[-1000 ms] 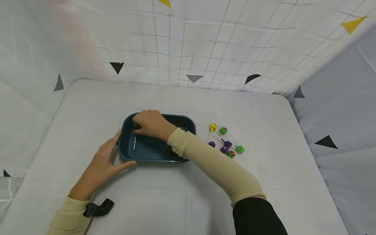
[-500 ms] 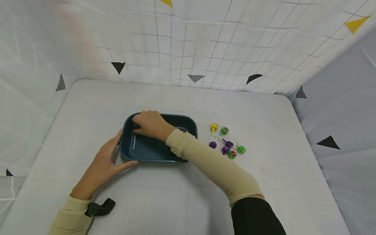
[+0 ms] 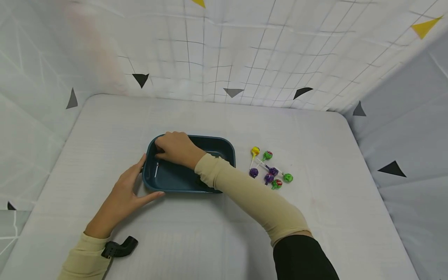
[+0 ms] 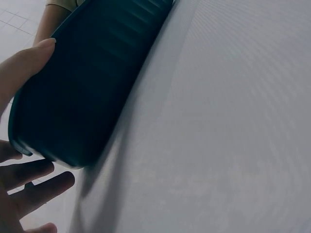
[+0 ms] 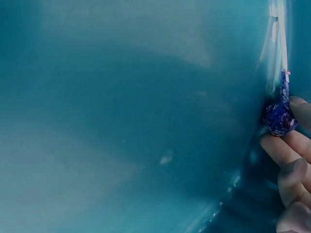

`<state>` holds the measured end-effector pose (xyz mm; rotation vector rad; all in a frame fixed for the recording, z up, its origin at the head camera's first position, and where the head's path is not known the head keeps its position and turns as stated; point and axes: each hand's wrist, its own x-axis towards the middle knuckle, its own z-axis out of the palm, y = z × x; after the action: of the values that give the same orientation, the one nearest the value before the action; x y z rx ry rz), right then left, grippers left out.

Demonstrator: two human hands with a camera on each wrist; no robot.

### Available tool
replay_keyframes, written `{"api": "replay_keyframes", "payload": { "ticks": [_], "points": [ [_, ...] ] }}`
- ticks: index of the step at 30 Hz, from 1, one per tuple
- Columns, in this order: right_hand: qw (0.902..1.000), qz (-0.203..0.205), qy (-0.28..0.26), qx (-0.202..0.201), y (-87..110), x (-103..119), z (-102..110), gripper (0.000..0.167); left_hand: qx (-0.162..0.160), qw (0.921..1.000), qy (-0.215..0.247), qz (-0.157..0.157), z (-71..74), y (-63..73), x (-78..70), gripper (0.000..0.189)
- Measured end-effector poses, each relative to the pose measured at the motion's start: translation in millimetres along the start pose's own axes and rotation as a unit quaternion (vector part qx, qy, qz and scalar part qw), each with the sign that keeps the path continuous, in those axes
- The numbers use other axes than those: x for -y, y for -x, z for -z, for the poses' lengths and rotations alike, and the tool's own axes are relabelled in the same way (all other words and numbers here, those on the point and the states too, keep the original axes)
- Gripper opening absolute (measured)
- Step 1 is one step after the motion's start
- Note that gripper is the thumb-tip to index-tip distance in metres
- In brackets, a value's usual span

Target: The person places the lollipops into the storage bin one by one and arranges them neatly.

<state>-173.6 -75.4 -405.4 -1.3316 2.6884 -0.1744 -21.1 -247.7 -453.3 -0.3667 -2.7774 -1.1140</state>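
Note:
A dark teal tray point(image 3: 189, 191) with rounded corners stands on the white table. My right hand point(image 3: 176, 147) reaches down into its left end. In the right wrist view, thumb and fingers pinch the head of a purple-wrapped lollipop point(image 5: 280, 119) beside the tray wall, its white stick pointing away. From above, the hand covers that head and only the stick point(image 3: 156, 170) shows. My left hand point(image 3: 122, 190) spans the tray's near left corner with fingers spread. Its thumb point(image 4: 41, 53) lies along the long side, and the other fingers are at the short end.
Right of the tray lies a loose group of lollipops: a yellow lollipop point(image 3: 255, 151), several green and purple ones, such as a green lollipop point(image 3: 288, 178). My right sleeve point(image 3: 252, 194) crosses the tray's right part. A black wrist strap point(image 3: 119, 247) is on the left forearm.
My right hand has shifted slightly left inside the tray, the lollipop's stick moving with it. The left hand and the loose lollipops stay where they were.

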Motion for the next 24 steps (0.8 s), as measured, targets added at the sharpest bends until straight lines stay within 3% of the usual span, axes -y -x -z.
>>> {"api": "replay_keyframes", "payload": {
  "ticks": [24],
  "points": [
    [0.9999, -0.001, -0.002, -0.011, 0.6, -1.8, -2.3, 0.025, 0.001, 1.0000, 0.004, 0.002, 0.3, 0.1, -0.5, 0.125]
  ]
}}
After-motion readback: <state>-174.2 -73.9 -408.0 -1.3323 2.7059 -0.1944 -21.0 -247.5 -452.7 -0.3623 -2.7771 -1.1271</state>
